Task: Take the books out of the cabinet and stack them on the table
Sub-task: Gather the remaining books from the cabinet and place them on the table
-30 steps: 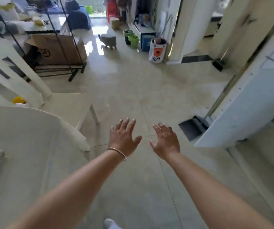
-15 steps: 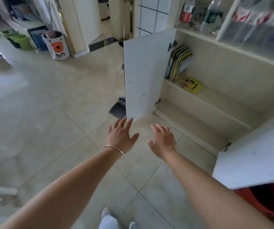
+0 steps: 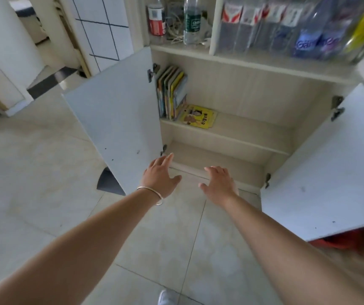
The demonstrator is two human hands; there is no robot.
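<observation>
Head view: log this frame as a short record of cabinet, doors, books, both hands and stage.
cabinet: open, two shelves in view
doors: left door and right door both swung out
upright books: leaning at the upper shelf's left end
yellow book: flat on the same shelf, beside them
lower shelf: nothing seen on it
left hand: open, empty
right hand: open, empty
stage: reaching in, no book touched

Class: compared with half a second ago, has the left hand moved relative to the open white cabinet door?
Yes. The left hand has moved toward the cabinet, now overlapping the white cabinet door's bottom corner.
</observation>
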